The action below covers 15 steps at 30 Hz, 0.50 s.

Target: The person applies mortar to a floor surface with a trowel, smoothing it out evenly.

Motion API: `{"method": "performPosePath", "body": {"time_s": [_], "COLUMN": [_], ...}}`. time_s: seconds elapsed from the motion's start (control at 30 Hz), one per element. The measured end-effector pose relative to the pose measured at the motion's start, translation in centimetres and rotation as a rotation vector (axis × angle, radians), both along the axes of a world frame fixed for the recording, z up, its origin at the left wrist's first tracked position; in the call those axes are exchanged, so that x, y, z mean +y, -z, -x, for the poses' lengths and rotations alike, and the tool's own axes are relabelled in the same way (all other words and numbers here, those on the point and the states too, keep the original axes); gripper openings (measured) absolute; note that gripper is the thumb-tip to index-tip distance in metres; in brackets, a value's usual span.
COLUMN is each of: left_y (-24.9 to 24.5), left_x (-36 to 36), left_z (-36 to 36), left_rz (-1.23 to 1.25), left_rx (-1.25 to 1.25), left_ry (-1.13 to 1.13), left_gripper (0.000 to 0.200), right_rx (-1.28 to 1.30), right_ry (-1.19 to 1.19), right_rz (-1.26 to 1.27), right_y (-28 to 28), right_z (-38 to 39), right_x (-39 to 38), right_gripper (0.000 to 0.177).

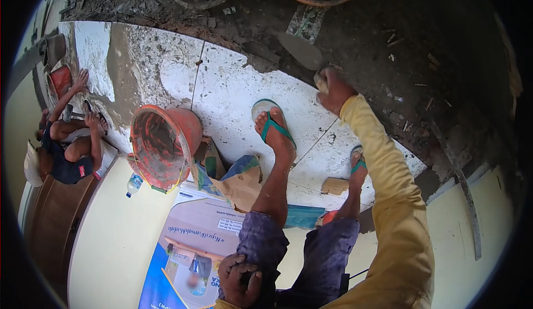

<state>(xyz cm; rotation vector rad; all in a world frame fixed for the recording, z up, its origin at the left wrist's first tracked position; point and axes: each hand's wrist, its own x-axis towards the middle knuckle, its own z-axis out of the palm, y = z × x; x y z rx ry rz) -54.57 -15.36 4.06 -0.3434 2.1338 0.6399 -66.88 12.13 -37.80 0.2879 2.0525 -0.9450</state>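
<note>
Pointing forward-left from the right hand, a trowel is gripped by closed fingers beside white tiles; whether anything is held in the left hand, curled on the leg, cannot be told.

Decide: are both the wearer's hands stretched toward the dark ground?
No: only the right hand reaches toward the dark ground; the left hand is by the purple trousers.

The trowel blade looks smooth, matt metal, the bucket plastic (its inside roughly crusted).
</note>
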Motion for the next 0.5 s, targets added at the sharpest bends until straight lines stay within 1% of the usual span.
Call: {"method": "performPosePath", "body": {"time_s": [0.03, 0.13, 0.23, 0.27, 0.37, 0.4, 0.5], "left_y": [0.0, 0.0, 0.2, 0.2, 0.5, 0.5, 0.8], "left_x": [-0.1, -0.2, -0.9, -1.1, -1.6, -1.7, -1.7], "left_z": [0.1, 0.5, 0.8, 1.0, 1.6, 1.8, 2.1], "left_rz": [0.004, 0.000, -0.026, -0.037, -0.052, -0.053, -0.042], "left_rx": [0.006, 0.016, 0.029, 0.033, 0.054, 0.062, 0.112], "left_ry": [-0.011, -0.029, -0.039, -0.056, -0.089, -0.097, -0.153], "left_gripper": [0.017, 0.018, 0.018, 0.018, 0.016, 0.015, 0.013], "right_rx": [-0.065, -0.519, -0.578, -0.570, -0.890, -0.888, -1.007], "right_ry": [0.061, 0.480, 0.298, 0.226, 0.258, 0.241, 0.132], "right_rz": [0.026, 0.442, 0.350, 0.259, 0.337, 0.297, 0.351], "right_y": [0.1, 1.9, 5.0, 5.9, 8.0, 7.6, 8.4], "right_z": [2.0, 6.6, 10.2, 11.0, 13.6, 14.2, 16.0], "right_x": [-0.1, -0.1, -0.1, -0.7, -2.2, -3.4, -6.6], "right_gripper": [0.054, 0.046, 0.037, 0.038, 0.038, 0.039, 0.040]}}
